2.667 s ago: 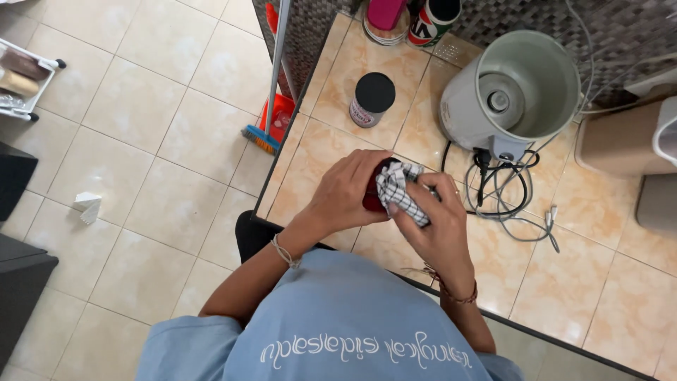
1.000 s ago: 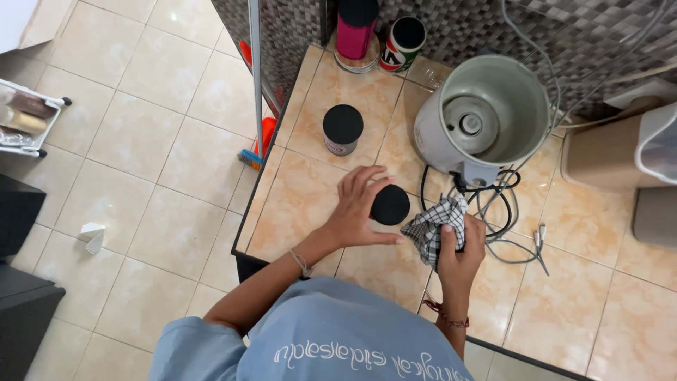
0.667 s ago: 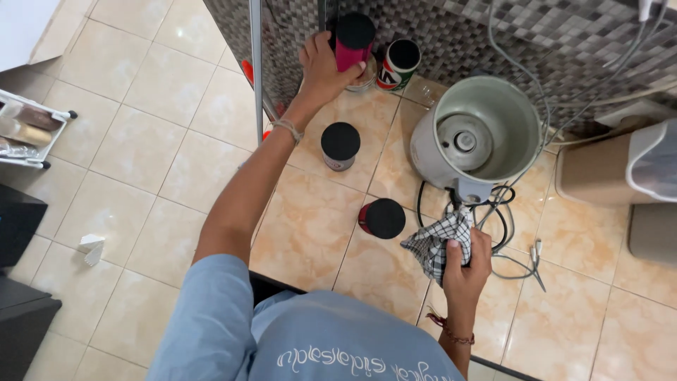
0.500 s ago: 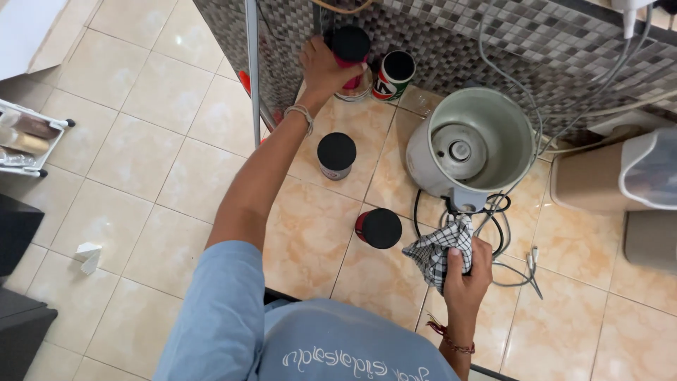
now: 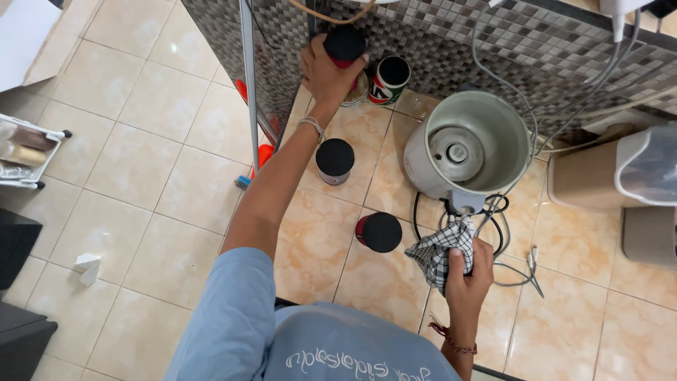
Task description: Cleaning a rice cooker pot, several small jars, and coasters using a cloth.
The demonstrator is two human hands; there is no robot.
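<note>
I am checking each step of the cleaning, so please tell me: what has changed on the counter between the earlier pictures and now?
The left hand let go of the red jar, which was wiped earlier and now stands on the counter. That hand reached away to the wall and gripped the pink jar. The right hand drew back, still holding the checked cloth. The grey pot and the white jar stayed put.

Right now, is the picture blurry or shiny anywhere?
Head view: mostly sharp and evenly lit; the left hand on the pink canister looks slightly soft; pale sheen on the tiled counter; the checked cloth is crisp.
</note>
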